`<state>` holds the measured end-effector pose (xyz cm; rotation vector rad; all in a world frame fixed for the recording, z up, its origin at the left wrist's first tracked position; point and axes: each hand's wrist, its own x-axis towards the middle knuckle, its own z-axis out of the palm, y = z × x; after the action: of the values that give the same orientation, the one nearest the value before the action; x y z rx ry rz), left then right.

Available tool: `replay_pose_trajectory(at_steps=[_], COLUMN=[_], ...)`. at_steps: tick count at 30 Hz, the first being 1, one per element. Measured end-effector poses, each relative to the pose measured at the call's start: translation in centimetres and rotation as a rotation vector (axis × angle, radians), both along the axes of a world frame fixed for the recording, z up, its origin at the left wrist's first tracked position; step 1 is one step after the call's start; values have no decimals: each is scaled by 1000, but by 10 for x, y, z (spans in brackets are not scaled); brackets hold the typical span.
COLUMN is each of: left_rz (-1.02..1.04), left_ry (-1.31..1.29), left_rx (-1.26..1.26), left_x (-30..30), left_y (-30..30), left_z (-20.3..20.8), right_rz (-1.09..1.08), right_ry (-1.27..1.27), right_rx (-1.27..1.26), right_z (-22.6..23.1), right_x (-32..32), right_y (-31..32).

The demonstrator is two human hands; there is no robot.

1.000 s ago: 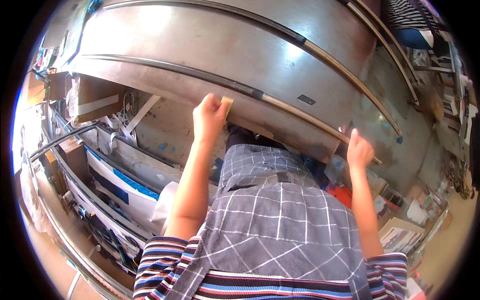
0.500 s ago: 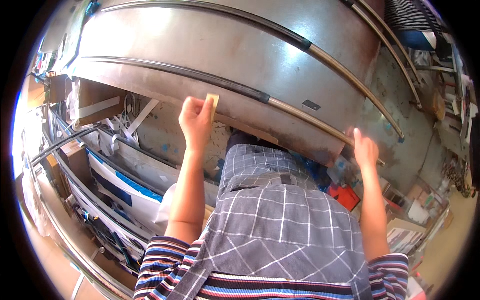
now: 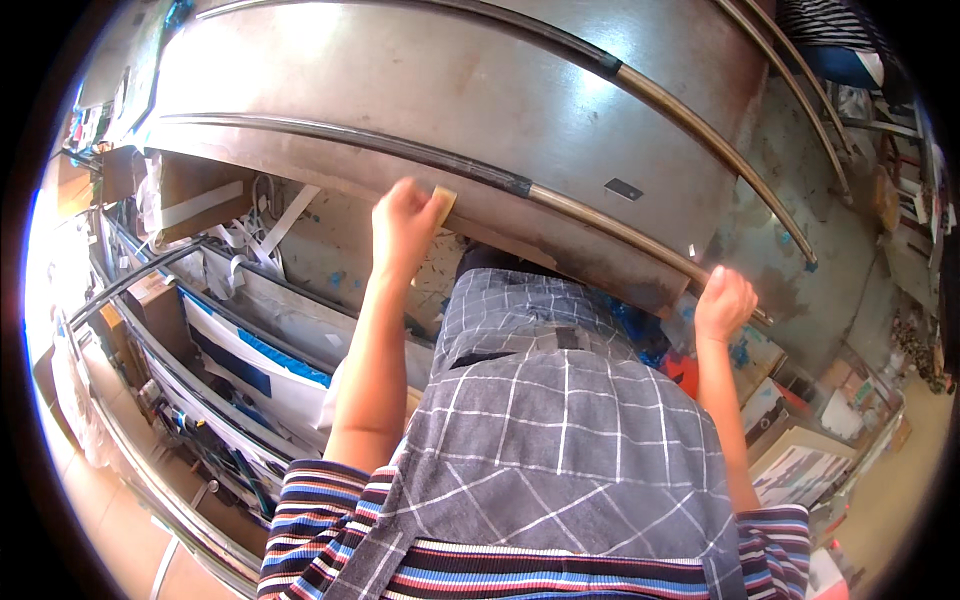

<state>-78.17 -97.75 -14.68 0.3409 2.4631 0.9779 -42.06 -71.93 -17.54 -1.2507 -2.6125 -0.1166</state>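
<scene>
The left hand [image 3: 405,228] pinches a pad [image 3: 445,205]; beyond it the rod [image 3: 615,230] slants rightward into the right hand [image 3: 725,308], closed around it.

Part of the yellow piece [image 3: 446,204] is covered by the left hand [image 3: 402,225], whose upper knuckles are blurred. A stretch of the nearer rod [image 3: 610,234] is hidden behind the right hand [image 3: 725,305], so its grip cannot be made out. The metal table [image 3: 300,75] and farther rod [image 3: 690,121] are cut off by the top edge.
</scene>
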Motion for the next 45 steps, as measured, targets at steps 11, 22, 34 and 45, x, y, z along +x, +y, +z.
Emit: replay_pose_trajectory(at_steps=[11,22,34,45], left_rz=[64,107,16,93], left_ry=[80,191,192,194], left_rx=[108,100,162,225], left_x=[20,44,59,52], left_y=[11,19,35,32], left_z=[-8,-3,-2,9], right_rz=[-11,6,12,3], right_ry=[-8,-63,-45,-65], right_rx=[-16,-85,-106,-178], right_z=[1,8,6,9], right_x=[-1,-5,-6,-21], right_y=[2,10,12,15])
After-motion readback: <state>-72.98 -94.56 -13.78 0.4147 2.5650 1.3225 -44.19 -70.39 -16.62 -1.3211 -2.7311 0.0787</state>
